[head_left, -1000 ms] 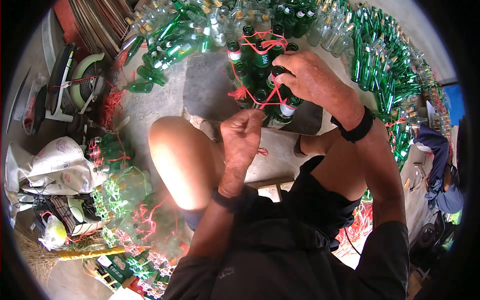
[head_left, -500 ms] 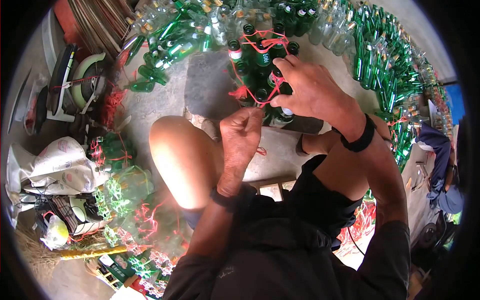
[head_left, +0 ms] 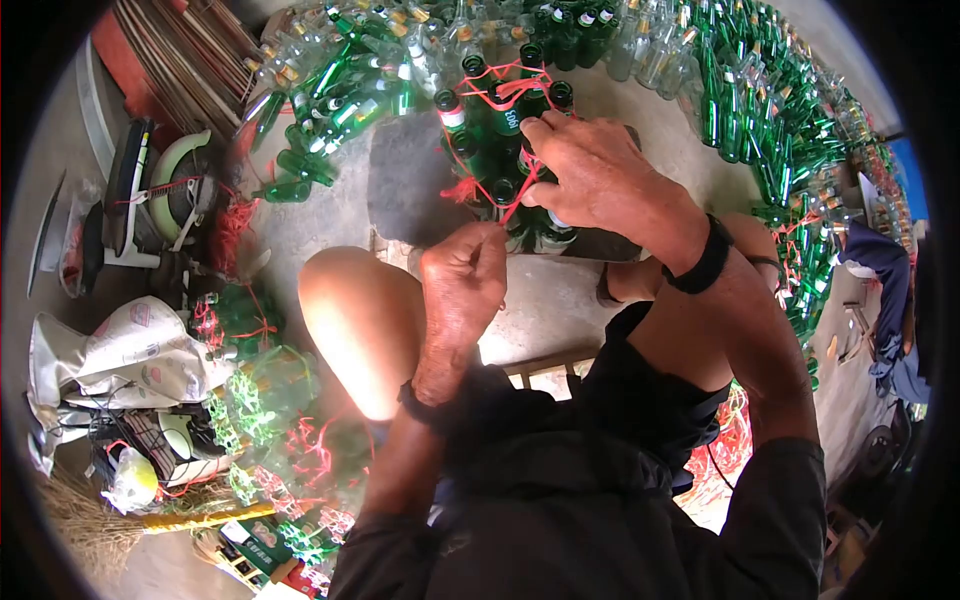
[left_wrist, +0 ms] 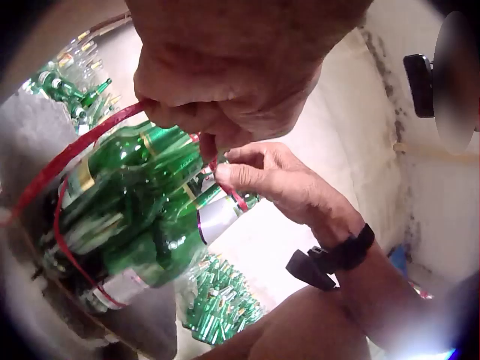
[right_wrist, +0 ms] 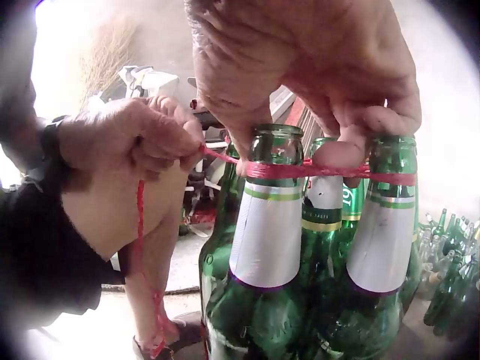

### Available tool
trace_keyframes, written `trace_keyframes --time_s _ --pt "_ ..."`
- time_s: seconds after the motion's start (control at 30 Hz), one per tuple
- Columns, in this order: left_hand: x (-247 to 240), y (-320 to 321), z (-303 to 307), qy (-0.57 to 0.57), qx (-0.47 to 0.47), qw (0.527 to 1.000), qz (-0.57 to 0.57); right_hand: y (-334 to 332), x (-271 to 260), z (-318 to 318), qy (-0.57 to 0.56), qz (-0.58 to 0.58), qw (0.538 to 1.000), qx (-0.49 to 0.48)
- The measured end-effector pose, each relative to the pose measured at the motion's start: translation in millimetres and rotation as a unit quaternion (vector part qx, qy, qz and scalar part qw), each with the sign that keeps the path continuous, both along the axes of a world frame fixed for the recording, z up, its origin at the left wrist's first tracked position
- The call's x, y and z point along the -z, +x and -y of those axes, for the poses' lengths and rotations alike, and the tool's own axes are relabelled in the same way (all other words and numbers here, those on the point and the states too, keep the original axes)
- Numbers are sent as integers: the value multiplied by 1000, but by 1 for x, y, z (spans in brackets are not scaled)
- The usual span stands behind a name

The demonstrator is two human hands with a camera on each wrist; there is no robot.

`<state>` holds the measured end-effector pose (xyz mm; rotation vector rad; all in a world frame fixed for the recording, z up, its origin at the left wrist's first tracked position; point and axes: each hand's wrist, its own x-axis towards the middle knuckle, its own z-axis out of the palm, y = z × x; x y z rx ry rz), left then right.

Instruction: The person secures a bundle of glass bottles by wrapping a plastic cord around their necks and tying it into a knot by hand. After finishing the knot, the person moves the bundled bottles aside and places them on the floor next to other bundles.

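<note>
Several green glass bottles (right_wrist: 264, 240) stand upright in a tight cluster, with red plastic string (right_wrist: 279, 171) running round their necks. My left hand (head_left: 465, 270) is a fist just on the near side of the cluster, gripping the string's end. In the right wrist view a taut stretch runs from that fist to the nearest neck, and a loose tail (right_wrist: 140, 217) hangs below it. My right hand (head_left: 605, 180) reaches over the bottle tops from the right. Its thumb and fingers span two necks and pinch them, with one fingertip at the string between them.
The cluster stands on a dark flat slab (head_left: 410, 180) on the floor. Many loose green and clear bottles (head_left: 745, 120) curve around the back and right. Bundles of bottles tied with string (head_left: 240, 320) and a white sack (head_left: 140, 350) lie at left, near my bare knee (head_left: 360, 320).
My right hand has shifted from one bottle neck to spanning two, its thumb coming down toward the near side. My left hand keeps its grip on the string. The head view has shifted slightly.
</note>
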<state>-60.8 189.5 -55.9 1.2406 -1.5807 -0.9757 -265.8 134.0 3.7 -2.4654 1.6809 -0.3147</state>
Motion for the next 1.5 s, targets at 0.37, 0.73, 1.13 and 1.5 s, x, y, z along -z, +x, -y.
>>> trace_keyframes --time_s 0.37,0.73,1.13,1.5 --pt "-51 -3 54 -105 128 968 190 -1 5 -5 -15 41 999 -4" --pt "-39 -3 104 7 167 968 189 -3 10 -5 -58 60 996 -14" --pt "-7 8 65 121 11 989 -88 -3 8 -7 -23 65 998 10" --pt "-1 9 35 141 -32 975 -171 -4 9 -6 -41 71 997 4"
